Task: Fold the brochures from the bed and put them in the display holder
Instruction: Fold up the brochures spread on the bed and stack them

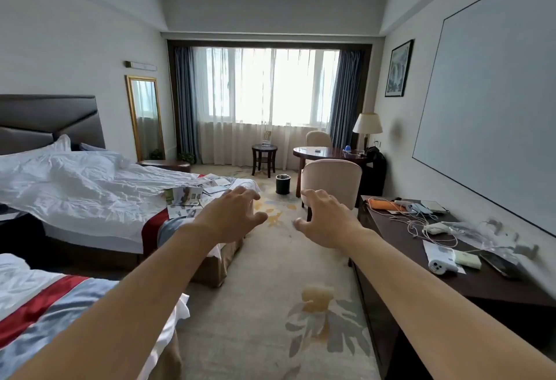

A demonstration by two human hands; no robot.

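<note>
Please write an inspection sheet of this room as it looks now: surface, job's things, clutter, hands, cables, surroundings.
Surface: far bed, white sheet rumpled.
Job's things: brochures scattered at the bed's foot; display holder, apparently on the small round table by the window.
Clutter: gadgets and papers on the desk.
Hands: left hand and right hand open, empty, raised.
Cables: white cables tangled on the desk.
Surroundings: bin, armchair, lamp.

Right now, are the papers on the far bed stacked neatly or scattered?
Scattered. The brochures lie loose and overlapping at odd angles near the foot of the bed, not in a pile. Both hands are empty.
</note>
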